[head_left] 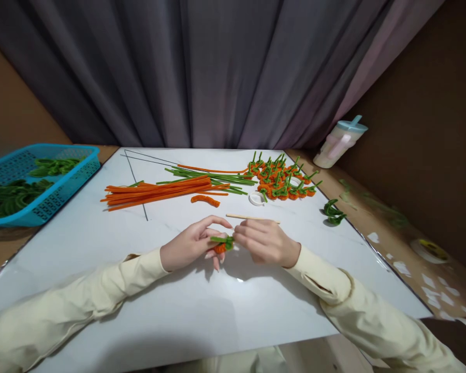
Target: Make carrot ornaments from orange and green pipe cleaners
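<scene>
Between the thumb and fingers of my left hand is a small pipe-cleaner ornament, an orange body with green on top and a green stem pointing left. My right hand is closed in a pinch at the ornament's right green edge; its fingertips are partly hidden. Just beyond the right knuckles lies a thin wooden stick. Past my hands are a short, thick orange chenille piece, a bundle of orange pipe cleaners and several green pipe cleaners.
Finished orange-and-green ornaments cluster at the back right beside a white ring. Dark green curled pieces lie at the right edge. A blue basket holds green pieces at left. A lidded cup and a tape roll stand right.
</scene>
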Demonstrator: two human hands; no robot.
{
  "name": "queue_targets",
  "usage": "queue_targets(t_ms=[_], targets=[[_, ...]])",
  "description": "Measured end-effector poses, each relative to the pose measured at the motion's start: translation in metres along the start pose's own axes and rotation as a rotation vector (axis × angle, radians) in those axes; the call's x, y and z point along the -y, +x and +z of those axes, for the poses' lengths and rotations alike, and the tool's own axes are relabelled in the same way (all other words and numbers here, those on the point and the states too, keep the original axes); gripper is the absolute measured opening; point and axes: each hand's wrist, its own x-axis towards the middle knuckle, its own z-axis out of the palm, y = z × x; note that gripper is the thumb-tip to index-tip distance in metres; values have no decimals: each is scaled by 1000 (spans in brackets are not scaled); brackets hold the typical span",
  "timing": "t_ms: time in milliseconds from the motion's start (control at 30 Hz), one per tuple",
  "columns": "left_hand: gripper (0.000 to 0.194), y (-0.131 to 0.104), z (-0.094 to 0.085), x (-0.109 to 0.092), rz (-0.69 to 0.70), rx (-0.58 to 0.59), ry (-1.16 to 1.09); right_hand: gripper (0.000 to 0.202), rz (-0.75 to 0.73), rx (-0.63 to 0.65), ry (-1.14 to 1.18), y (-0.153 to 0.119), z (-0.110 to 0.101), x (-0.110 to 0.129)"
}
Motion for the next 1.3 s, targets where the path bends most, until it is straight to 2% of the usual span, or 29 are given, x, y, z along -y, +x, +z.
queue_targets(t_ms=[133,233,300,367,467,567,667,767,833,900,1000,1100,1200,1300], targets=[[23,-7,3,-2,256,-191,458,20,489,90,393,5,-3,6],[21,-10,4,2,386,-235,702,21,623,195,539,9,-4,13],[21,-10,4,4,422,-230,781,20,638,239,567,11,-2,16],[20,-10,5,5,399,-211,764,18,620,250,559,10,1,18],[14,-11,8,3,271,-159,555,14,565,196,510,7,6,20],[16,-11,12,-1,165,-117,338,16,515,101,456,4,9,22],[20,-10,14,-2,98,-90,211,20,474,45,420,2,11,24],[23,-8,13,-4,58,-63,160,20,493,43,418,2,11,24],[22,-7,11,-8,54,-40,225,19,532,60,435,3,11,23],[20,-7,8,-12,67,-44,399,18,561,78,441,5,11,23],[20,-5,7,-17,145,-147,711,16,570,97,408,7,9,25],[19,-2,8,-18,300,-240,900,14,593,118,368,8,8,26],[23,-1,8,-17,422,-187,1095,16,657,149,385,8,9,27],[27,-1,6,-17,418,-123,1236,16,710,184,423,7,12,28]])
